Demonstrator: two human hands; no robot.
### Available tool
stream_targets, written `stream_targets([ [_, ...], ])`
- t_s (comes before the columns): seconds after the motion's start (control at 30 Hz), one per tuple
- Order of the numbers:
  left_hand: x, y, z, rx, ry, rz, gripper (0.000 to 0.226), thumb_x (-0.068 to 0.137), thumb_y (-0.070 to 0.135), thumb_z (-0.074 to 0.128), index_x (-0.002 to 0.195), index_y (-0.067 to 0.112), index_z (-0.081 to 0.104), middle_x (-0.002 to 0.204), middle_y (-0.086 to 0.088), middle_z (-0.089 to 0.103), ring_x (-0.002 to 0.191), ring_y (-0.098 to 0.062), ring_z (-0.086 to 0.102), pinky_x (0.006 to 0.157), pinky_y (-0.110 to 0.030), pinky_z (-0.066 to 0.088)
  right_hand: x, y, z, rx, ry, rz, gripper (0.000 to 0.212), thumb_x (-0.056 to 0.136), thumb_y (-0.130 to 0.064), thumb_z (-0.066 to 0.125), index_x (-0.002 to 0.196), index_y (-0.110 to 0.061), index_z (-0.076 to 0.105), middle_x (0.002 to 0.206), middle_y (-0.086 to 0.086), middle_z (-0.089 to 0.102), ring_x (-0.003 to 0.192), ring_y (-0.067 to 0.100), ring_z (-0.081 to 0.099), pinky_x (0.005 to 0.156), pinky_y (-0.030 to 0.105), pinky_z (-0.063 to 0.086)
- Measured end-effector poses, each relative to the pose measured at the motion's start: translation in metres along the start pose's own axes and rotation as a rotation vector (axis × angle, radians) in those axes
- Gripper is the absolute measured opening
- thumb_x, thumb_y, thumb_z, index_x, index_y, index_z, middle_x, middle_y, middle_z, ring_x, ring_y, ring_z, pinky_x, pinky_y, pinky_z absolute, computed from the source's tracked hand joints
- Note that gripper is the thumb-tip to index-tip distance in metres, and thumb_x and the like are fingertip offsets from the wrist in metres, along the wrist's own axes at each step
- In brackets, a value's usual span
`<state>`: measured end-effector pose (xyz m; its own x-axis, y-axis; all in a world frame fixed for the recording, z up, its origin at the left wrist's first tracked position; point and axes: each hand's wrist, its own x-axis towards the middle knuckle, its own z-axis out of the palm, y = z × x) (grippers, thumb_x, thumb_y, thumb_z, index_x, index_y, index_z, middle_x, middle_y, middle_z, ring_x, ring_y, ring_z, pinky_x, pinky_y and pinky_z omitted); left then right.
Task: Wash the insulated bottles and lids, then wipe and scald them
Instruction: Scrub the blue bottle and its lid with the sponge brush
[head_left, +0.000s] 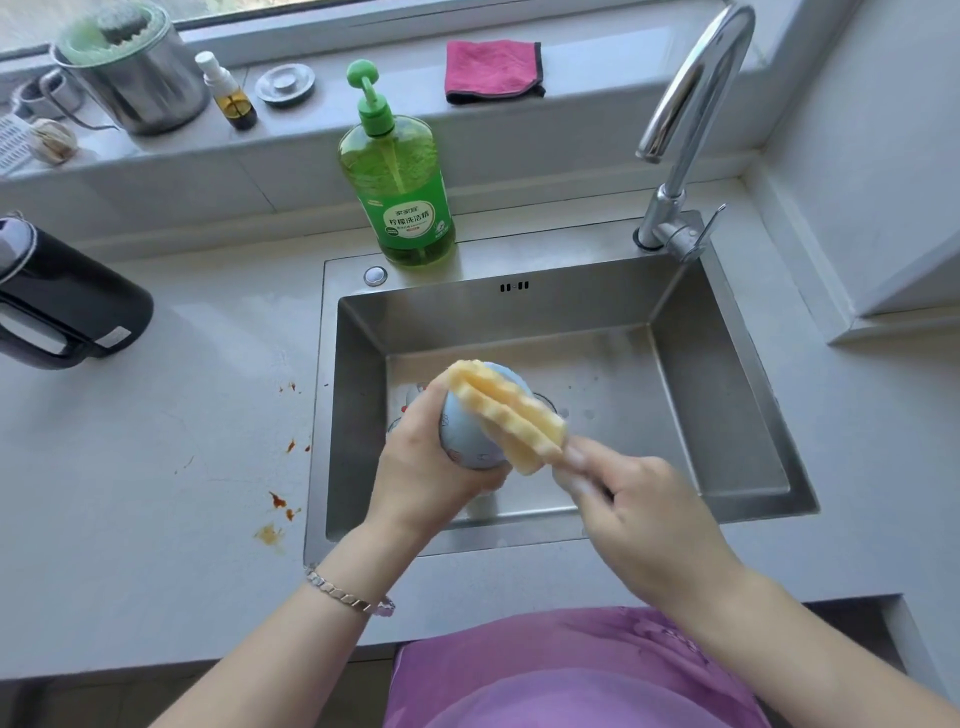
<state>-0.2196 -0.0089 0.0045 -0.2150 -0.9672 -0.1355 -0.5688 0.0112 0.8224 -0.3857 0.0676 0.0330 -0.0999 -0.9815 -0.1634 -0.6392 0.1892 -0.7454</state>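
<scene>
A light-blue bottle (467, 441) is held over the middle of the sink (727, 364), clear of the basin floor, with its rounded end tipped up and away from the person. It is clamped in the grip of the left hand (421, 467), whose fingers and thumb are curled round its body from the sink's left side. A folded yellow sponge (514, 415) is laid across the bottle's top and right flank, touching it. The sponge's near end is pinched by the right hand (639, 499). That hand is blurred, so its grip can only be said to look closed on the sponge. A silver bracelet (348, 595) is worn on the left wrist, just in front of the sink's near rim.

On the sink's back rim a green dish-soap bottle (400, 176) with a pump is stood upright. At the back right corner the faucet (691, 104) is mounted, its spout arched towards the basin. On the windowsill behind the sink a pink cloth (491, 70) is laid folded. Further left along the sill a drain stopper (284, 84), a small spray bottle (228, 93) and a steel pot (135, 78) are lined up. Left of the sink the tabletop (156, 493) is spotted with reddish stains (278, 501) near the rim, and a black kettle (67, 296) is set well apart at the far left.
</scene>
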Motion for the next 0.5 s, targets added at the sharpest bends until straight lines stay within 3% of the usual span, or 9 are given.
stream_targets([
  [0.13,-0.001,0.002,0.000,-0.042,0.000,0.026,0.075,0.052,0.013,0.087,0.107,0.049,0.051,0.099,0.025,0.060,0.092,0.002,0.057,0.074,-0.015,0.048,0.016,0.012,-0.006,-0.082,0.012,0.141,0.018,0.094,-0.028,0.046,0.091,-0.018,0.061,0.047,-0.001,0.036,0.057,0.025,0.039,0.058,0.040,0.036],
  [0.23,0.007,0.010,-0.007,-0.094,0.067,0.033,0.076,0.051,0.011,0.086,0.105,0.050,0.050,0.100,0.022,0.061,0.092,0.005,0.056,0.073,-0.009,0.045,0.002,0.013,0.003,-0.067,-0.043,0.146,0.018,0.095,-0.027,0.045,0.087,-0.020,0.059,0.046,-0.003,0.037,0.056,0.022,0.035,0.057,0.037,0.031],
  [0.33,0.014,0.014,-0.011,-0.068,0.072,0.035,0.075,0.052,0.013,0.085,0.105,0.051,0.050,0.100,0.020,0.060,0.092,0.003,0.055,0.075,-0.018,0.049,0.007,0.021,-0.006,0.130,0.096,0.236,0.022,0.094,-0.024,0.047,0.081,-0.030,0.063,0.049,-0.003,0.042,0.052,0.014,0.035,0.055,0.034,0.030],
  [0.4,0.015,0.014,-0.007,-0.038,0.065,0.008,0.074,0.051,0.017,0.084,0.107,0.050,0.050,0.099,0.018,0.060,0.089,-0.001,0.056,0.076,-0.026,0.051,0.010,0.016,-0.008,0.204,0.133,0.185,0.021,0.094,-0.021,0.048,0.081,-0.028,0.064,0.047,-0.004,0.034,0.048,0.012,0.030,0.052,0.032,0.025],
  [0.5,0.009,0.013,0.001,0.016,0.016,0.016,0.074,0.051,0.017,0.083,0.112,0.045,0.050,0.098,0.018,0.059,0.089,-0.006,0.056,0.076,-0.030,0.051,0.008,0.002,-0.003,0.190,0.055,0.092,0.019,0.094,-0.024,0.048,0.088,-0.024,0.065,0.045,-0.004,0.036,0.047,0.013,0.029,0.052,0.033,0.025],
])
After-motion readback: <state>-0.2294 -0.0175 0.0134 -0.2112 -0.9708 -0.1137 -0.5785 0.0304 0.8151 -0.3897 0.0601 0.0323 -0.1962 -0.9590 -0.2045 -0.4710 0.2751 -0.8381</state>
